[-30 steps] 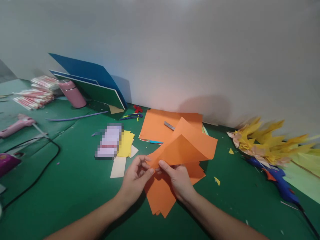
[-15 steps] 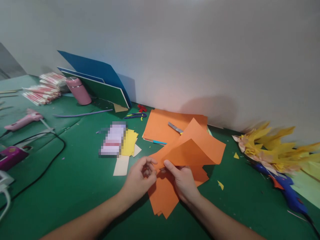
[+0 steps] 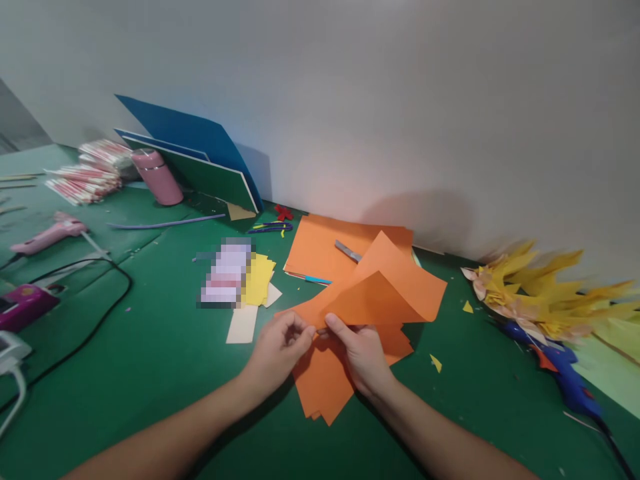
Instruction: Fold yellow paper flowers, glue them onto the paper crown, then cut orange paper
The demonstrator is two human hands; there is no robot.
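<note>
Both hands hold a folded sheet of orange paper (image 3: pixel 370 293) above the green table. My left hand (image 3: pixel 277 347) pinches its near left edge between thumb and fingertips. My right hand (image 3: pixel 365 357) grips the same sheet with the thumb on top and the fingers underneath, mostly hidden. A loose flap stands up and spreads to the right. Under the hands lie more orange pieces (image 3: pixel 325 397) with pointed corners. Behind them, scissors (image 3: pixel 347 251) rest on a stack of orange paper (image 3: pixel 320 243), their handles covered by the held sheet.
Left of the hands are a blurred-out phone (image 3: pixel 226 273), yellow paper pieces (image 3: pixel 259 280) and a pink glue gun (image 3: pixel 50 235) with its cord. A pink bottle (image 3: pixel 157 177) stands before propped boards (image 3: pixel 200 150). At right lie yellow paper leaves (image 3: pixel 535 293) and a blue glue gun (image 3: pixel 575 387).
My left thumb and fingers have closed together on the paper's edge, where they were looser before. The right hand keeps its hold. The whole view has shifted slightly.
</note>
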